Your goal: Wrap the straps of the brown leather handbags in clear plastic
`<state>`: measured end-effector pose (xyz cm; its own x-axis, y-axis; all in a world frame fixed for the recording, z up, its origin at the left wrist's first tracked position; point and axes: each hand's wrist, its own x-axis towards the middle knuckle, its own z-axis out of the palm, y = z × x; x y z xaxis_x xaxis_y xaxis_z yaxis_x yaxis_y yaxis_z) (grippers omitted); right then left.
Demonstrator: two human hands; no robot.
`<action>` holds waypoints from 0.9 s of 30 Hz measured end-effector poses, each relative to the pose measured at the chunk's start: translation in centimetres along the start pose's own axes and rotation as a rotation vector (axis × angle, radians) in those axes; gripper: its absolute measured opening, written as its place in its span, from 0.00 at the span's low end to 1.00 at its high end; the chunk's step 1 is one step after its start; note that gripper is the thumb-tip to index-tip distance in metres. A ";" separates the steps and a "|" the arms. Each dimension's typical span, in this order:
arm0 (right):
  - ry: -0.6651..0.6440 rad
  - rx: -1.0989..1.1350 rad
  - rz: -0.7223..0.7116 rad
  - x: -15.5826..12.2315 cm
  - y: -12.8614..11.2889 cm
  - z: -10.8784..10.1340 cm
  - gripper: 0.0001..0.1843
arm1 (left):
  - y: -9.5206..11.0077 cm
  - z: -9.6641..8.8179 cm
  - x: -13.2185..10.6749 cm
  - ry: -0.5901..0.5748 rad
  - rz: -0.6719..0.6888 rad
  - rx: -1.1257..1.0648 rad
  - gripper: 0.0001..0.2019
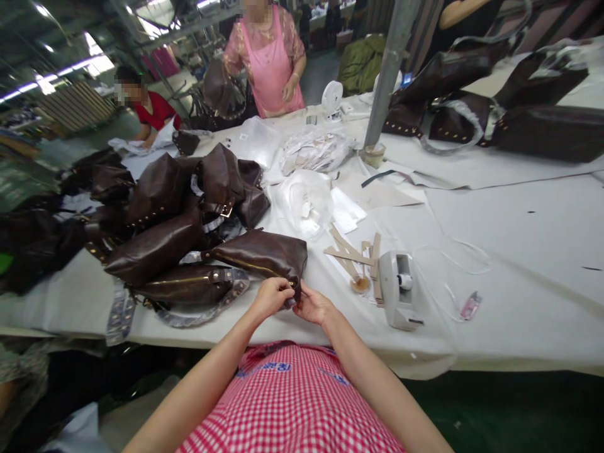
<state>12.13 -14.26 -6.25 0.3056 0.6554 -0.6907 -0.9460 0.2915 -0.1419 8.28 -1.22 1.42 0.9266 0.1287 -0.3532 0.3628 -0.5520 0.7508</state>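
Note:
A dark brown leather handbag (264,251) with a gold zipper lies on its side before me, its near corner between my hands. My left hand (272,296) pinches the bag at the zipper's end, fingers closed. From the right, my right hand (313,304) has its fingers curled against the same corner. Whatever small part sits between the fingertips is mostly hidden. Just left lies another brown bag (189,283), its strap (212,308) wrapped in clear plastic.
More brown bags (155,189) are heaped at left. Right of my hands are cardboard strips (352,255) and a tape dispenser (397,289). Plastic bags (306,201) lie mid-table. A metal post (387,82) rises at the back. A person in a pink apron (274,63) stands across the table.

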 end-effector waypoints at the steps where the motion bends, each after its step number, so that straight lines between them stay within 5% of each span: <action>1: 0.003 0.004 -0.004 0.1 0.1 0.0 0.11 | 0.0 0.0 0.0 0.012 0.006 0.032 0.06; 9: 0.044 0.008 -0.086 0.7 0.9 0.3 0.10 | 0.4 0.7 0.9 -0.064 0.002 0.048 0.08; 18: 0.127 -0.114 -0.193 -1.0 1.2 -0.9 0.14 | 0.2 1.8 1.1 0.037 -0.045 0.233 0.07; 27: 0.033 -0.825 -0.723 -2.8 2.2 -1.6 0.12 | 1.0 0.9 0.1 0.048 -0.061 0.262 0.08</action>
<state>8.97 -16.59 -5.78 0.8259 0.4948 -0.2703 -0.3298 0.0350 -0.9434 8.65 -2.47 1.62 0.9096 0.2042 -0.3618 0.3864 -0.7357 0.5563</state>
